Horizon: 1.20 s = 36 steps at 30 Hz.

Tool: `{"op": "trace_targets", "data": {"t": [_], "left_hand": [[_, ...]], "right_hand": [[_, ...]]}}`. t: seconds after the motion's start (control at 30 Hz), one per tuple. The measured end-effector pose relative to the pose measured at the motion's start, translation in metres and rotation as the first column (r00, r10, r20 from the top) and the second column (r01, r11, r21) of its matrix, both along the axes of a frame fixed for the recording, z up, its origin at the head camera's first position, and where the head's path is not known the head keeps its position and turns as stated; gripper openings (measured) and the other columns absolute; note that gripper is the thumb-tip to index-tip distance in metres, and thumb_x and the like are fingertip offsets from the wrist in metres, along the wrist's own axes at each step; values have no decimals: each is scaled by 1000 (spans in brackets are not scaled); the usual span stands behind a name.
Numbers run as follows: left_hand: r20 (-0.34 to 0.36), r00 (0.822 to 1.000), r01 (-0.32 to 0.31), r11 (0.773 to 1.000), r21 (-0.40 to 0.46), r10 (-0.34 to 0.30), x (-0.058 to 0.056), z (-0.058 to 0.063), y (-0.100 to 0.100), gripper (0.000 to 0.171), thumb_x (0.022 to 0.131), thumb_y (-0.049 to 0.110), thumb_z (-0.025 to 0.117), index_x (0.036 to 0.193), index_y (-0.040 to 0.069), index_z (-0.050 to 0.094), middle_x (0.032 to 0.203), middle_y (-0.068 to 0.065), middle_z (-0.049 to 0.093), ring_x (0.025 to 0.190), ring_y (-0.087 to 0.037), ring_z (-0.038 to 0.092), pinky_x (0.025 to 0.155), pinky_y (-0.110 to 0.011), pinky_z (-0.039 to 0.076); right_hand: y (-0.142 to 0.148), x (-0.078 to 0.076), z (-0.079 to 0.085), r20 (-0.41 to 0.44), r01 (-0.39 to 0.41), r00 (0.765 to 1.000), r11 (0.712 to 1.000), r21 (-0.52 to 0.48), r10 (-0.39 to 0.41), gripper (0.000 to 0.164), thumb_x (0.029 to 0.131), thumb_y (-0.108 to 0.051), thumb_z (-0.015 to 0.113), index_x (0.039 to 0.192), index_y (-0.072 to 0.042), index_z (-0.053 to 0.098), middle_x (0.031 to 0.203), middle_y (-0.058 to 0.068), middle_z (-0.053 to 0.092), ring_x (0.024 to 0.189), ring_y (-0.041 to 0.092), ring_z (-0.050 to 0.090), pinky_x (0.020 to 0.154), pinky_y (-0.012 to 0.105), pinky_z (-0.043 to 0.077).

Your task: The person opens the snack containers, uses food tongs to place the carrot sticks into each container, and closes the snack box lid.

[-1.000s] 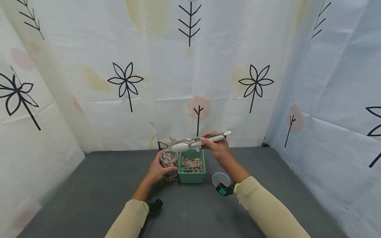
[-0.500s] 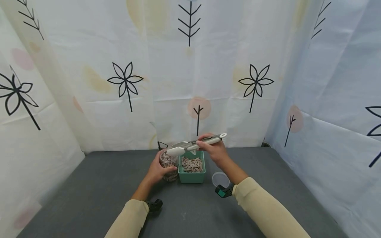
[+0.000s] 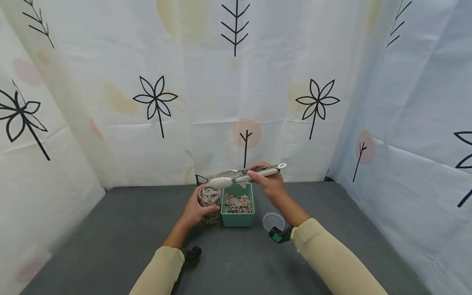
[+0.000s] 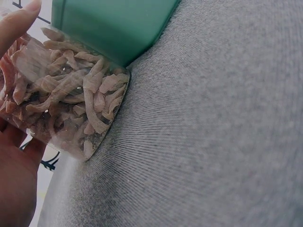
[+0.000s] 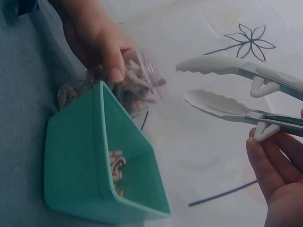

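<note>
My left hand (image 3: 195, 211) grips a clear jar (image 4: 61, 94) standing on the table, thumb on its near side and fingers around the other. Pale brown, curled strips fill the jar up to near its open mouth. My right hand (image 3: 271, 184) holds a pair of tongs (image 5: 222, 104) by the handles, above the containers. Their white scalloped tips are spread apart with nothing between them, just off the jar's mouth. Touching or very near the jar's right side is a green bin (image 3: 237, 221), with more of the same strips (image 3: 238, 204) inside.
A round translucent lid (image 3: 273, 221) lies on the dark grey table (image 3: 228, 262), right of the bin and beside the right wrist. Behind the table hangs a white patterned curtain (image 3: 206, 143), with more cloth on both sides.
The tongs held a strip above the jar, dipped to its mouth, then rose back to the right with their tips bare. My left hand and the jar stayed put.
</note>
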<state>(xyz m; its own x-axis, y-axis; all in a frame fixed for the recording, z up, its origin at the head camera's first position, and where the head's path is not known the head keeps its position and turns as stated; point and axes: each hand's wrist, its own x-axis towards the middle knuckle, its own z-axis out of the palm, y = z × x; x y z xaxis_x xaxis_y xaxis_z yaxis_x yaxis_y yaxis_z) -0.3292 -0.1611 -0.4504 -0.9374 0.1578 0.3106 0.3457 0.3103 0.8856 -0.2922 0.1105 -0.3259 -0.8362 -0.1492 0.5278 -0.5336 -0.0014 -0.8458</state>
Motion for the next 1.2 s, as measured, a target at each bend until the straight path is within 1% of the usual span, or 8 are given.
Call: {"op": "trace_targets", "data": {"t": [0.17,0.3,0.47,0.53,0.73,0.87,1.03,1.2], "left_hand": [[-12,1000,-10,1000,-21,10,-1,-1,0,92,76,21,85,150,15,31,128,-17,50,108,-30,55,82,-43,47],[-12,1000,-15,1000,-27,14,-1,-1,-1,92,76,21,86,150,17,31,130,-17,49,109,-31,54,84,-45,47],[-13,1000,-13,1000,-26,13,0,-1,-1,92,76,21,86,150,16,31,132,-18,48,112,-31,53,86,-47,46],[-16,1000,-12,1000,-26,11,0,-1,-1,92,76,21,86,150,16,31,132,-18,48,113,-32,53,86,-47,46],[-18,1000,-15,999,-28,15,-2,-2,-1,92,76,20,86,150,17,32,133,-17,49,114,-31,53,88,-48,45],[-14,1000,-11,1000,-18,11,-1,-1,-1,92,76,17,86,150,16,31,133,-18,48,114,-32,52,87,-48,45],[-22,1000,-13,1000,-13,12,0,-2,-1,91,76,18,86,150,18,32,133,-18,48,113,-31,53,85,-46,46],[-29,1000,-11,1000,-17,11,0,-2,-1,93,76,21,86,150,16,31,132,-18,48,112,-32,53,84,-47,47]], "right_hand": [[16,-13,-8,8,35,999,999,2,-35,26,90,2,67,110,17,60,100,19,64,82,11,66,80,39,54],[26,-9,-4,1,49,999,999,18,-49,27,89,3,67,110,18,59,98,18,64,81,9,65,75,28,54],[35,4,7,-13,40,999,995,90,-39,31,89,3,66,113,20,56,106,32,58,83,6,64,76,25,52],[40,4,8,-5,38,999,990,137,-38,32,90,2,66,114,19,55,111,35,55,85,6,63,77,24,51],[53,-17,-7,44,-27,999,972,233,17,36,88,-2,70,117,13,56,113,32,55,86,13,59,76,29,48],[53,-24,-14,91,-85,994,945,317,60,38,89,-5,71,119,11,55,110,28,57,85,17,59,76,33,49],[52,-29,-21,115,-107,991,888,448,62,38,90,-14,72,119,5,57,104,16,59,81,20,57,74,36,47],[47,-28,-21,145,-160,985,823,545,95,41,89,-19,73,120,3,57,93,13,59,74,20,52,71,38,44]]}}
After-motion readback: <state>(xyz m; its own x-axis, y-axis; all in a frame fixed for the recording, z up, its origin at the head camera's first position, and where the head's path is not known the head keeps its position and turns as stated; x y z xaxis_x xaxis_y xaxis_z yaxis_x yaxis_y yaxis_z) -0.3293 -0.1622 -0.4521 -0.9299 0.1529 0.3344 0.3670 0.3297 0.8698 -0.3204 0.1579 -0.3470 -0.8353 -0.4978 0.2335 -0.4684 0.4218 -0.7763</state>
